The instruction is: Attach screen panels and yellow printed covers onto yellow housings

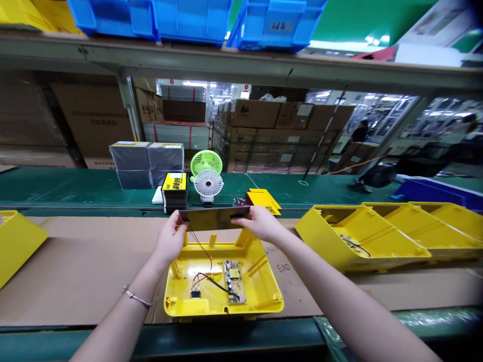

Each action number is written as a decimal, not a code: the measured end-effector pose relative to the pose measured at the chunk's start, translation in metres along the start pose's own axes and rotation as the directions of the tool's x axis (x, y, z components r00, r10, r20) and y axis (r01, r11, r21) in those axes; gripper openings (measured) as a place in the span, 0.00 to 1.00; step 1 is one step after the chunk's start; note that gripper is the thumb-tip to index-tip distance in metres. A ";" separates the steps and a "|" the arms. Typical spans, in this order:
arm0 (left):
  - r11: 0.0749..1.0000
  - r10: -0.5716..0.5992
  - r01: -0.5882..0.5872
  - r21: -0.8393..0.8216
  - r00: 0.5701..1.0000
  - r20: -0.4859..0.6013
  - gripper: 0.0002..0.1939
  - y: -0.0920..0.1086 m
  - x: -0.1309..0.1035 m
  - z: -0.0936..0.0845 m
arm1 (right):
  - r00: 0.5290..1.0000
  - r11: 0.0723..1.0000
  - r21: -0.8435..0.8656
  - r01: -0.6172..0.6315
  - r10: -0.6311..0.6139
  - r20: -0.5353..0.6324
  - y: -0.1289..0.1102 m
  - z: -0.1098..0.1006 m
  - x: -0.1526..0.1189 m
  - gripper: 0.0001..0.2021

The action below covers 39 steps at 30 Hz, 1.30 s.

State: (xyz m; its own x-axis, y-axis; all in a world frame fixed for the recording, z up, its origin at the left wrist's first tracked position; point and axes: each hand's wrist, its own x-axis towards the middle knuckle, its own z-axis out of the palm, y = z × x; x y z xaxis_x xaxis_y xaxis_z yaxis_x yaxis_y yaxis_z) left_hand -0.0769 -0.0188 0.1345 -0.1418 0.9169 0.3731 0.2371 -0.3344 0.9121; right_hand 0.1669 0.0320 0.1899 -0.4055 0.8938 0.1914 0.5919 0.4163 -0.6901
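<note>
Both hands hold a dark flat panel (213, 219) by its ends, at the far edge of an open yellow housing (222, 306). My left hand (171, 239) pinches the panel's left end, where thin red and black wires (199, 245) hang down into the housing. My right hand (260, 222) grips the right end with the thumb across its face. Inside the housing lie a circuit board (234, 281) on the right and a black socket (195, 293) with wires on the left.
More yellow housings (366, 246) stand to the right, another (18, 246) at far left. Behind are a white fan (208, 185), a green fan (206, 162), stacked dark boxes (175, 193) and yellow cards (264, 200). Blue bins (192, 20) sit on the overhead shelf.
</note>
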 end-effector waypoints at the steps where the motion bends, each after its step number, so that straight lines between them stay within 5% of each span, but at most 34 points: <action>1: 1.000 0.008 -0.008 0.022 1.000 0.012 0.11 0.002 -0.001 -0.001 | 1.000 0.999 -0.044 -0.022 0.022 -0.006 0.005 -0.001 0.000 0.08; 6: 0.991 0.026 -0.029 0.130 0.999 0.026 0.05 0.010 -0.005 -0.002 | 0.995 0.987 -0.145 -0.064 0.052 -0.085 0.013 0.000 -0.004 0.22; 10: 0.987 0.045 -0.049 0.151 0.999 0.030 0.07 0.014 -0.006 0.003 | 0.927 0.871 -0.466 0.156 -0.292 -0.235 -0.012 0.008 -0.012 0.37; 13: 0.985 0.073 -0.079 0.152 0.996 0.044 0.10 0.013 -0.006 0.010 | 0.881 0.649 -0.706 0.284 -0.468 -0.075 -0.031 0.025 -0.015 0.33; 17: 0.981 0.058 -0.062 0.186 0.998 0.029 0.13 0.008 -0.004 0.015 | 0.908 0.530 -0.766 0.364 -0.386 0.164 -0.033 0.048 -0.010 0.28; 21: 0.982 0.030 -0.036 0.187 0.999 0.033 0.13 0.005 -0.003 0.014 | 0.904 0.596 -0.681 0.426 -0.308 0.297 -0.024 0.044 -0.002 0.28; 27: 0.985 -0.014 0.011 0.172 1.000 0.016 0.16 0.005 -0.005 0.015 | 0.963 0.816 -0.526 0.240 -0.134 0.232 -0.020 0.022 0.011 0.10; 39: 0.993 -0.115 0.115 -0.024 0.993 -0.013 0.13 -0.003 -0.001 0.014 | 0.986 0.807 -0.567 0.165 -0.129 0.104 -0.023 0.041 0.008 0.05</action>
State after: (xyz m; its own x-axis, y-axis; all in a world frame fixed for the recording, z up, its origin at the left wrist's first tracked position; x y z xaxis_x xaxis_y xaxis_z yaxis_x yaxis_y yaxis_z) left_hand -0.0642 -0.0152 0.1290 -0.1805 0.9465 0.2675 0.1960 -0.2319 0.9528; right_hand 0.1218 0.0231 0.1787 -0.5488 0.8104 0.2051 0.8054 0.5783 -0.1299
